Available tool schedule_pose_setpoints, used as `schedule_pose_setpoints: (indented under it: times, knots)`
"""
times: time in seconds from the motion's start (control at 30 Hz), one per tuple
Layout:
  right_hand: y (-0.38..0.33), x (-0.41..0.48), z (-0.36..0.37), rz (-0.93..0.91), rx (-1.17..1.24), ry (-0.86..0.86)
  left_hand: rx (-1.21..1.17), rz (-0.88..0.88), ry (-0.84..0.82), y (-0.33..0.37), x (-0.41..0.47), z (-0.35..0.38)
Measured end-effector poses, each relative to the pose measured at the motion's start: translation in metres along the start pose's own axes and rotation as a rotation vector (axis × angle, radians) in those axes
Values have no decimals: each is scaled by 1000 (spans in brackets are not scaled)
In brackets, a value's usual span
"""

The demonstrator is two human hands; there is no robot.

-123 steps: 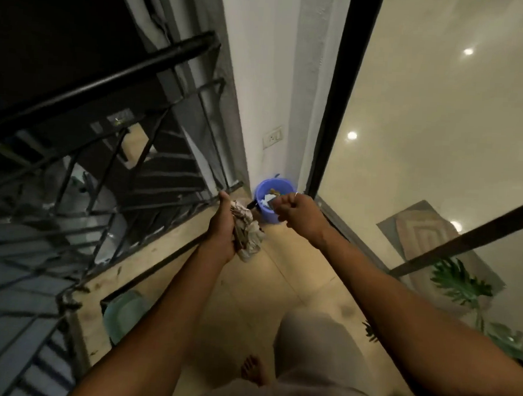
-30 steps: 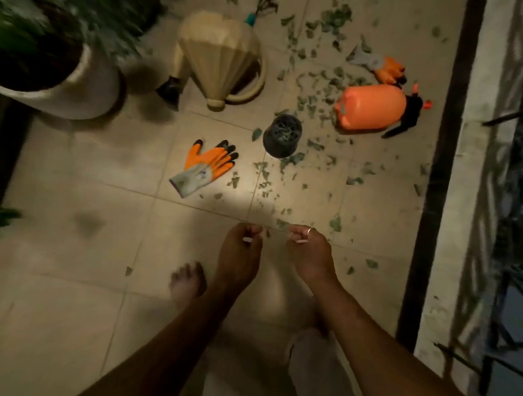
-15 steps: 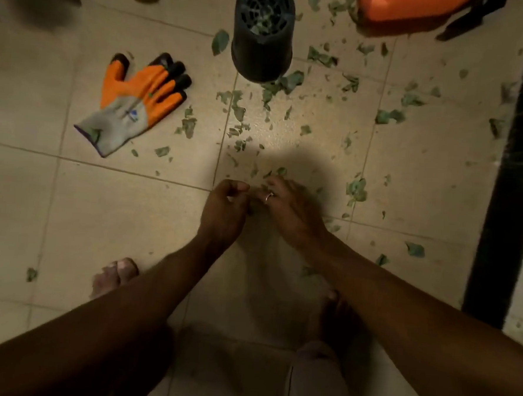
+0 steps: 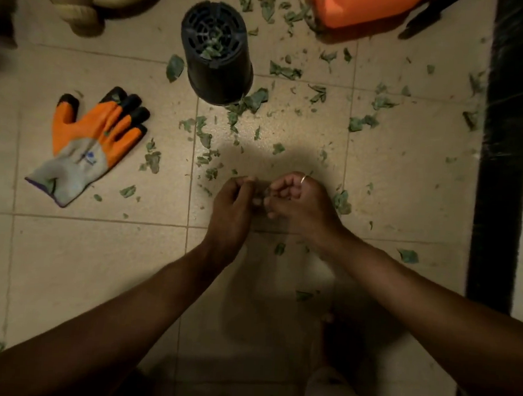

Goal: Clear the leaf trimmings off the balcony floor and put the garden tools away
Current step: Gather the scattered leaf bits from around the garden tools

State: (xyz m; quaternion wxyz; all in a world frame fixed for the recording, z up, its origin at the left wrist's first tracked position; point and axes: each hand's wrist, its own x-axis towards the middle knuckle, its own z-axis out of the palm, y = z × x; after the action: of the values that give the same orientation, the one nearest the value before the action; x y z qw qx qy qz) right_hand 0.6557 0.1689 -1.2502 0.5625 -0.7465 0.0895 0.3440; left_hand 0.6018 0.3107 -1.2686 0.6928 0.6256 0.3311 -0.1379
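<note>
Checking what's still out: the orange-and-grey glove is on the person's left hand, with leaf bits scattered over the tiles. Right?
No. The head view shows the orange-and-grey glove lying flat on the tiles, apart from the bare left hand. Leaf bits are indeed scattered over the tiles.

The beige tiled floor (image 4: 81, 263) had a black strip (image 4: 505, 151) running along its right edge. Green leaf trimmings (image 4: 251, 100) lay scattered over it, thickest around a black pot (image 4: 216, 72) whose slotted end carried a few bits, and sparser on the near tiles. An orange and grey glove (image 4: 89, 144) lay flat left of the pot, well apart from it. A beige can (image 4: 81, 18) sat at the top left, and an orange sprayer (image 4: 357, 7) lay at the top right among the trimmings.
</note>
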Motion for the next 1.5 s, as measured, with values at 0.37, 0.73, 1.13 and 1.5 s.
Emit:
schedule_pose_setpoints:
  times: [0.37,0.73,1.13,1.5]
  knots:
    - [-24,17,-55,-412,-819,7,74,-298,-270,42,29,58]
    - [16,39,-135,-155,-968,-51,162,-255,-284,31,75,45]
    - [47,-5,-132,-366,-1266,-141,-180,-399,-363,31,75,52]
    - [4,10,-102,-233,-562,39,11,-362,-312,26,57,68]
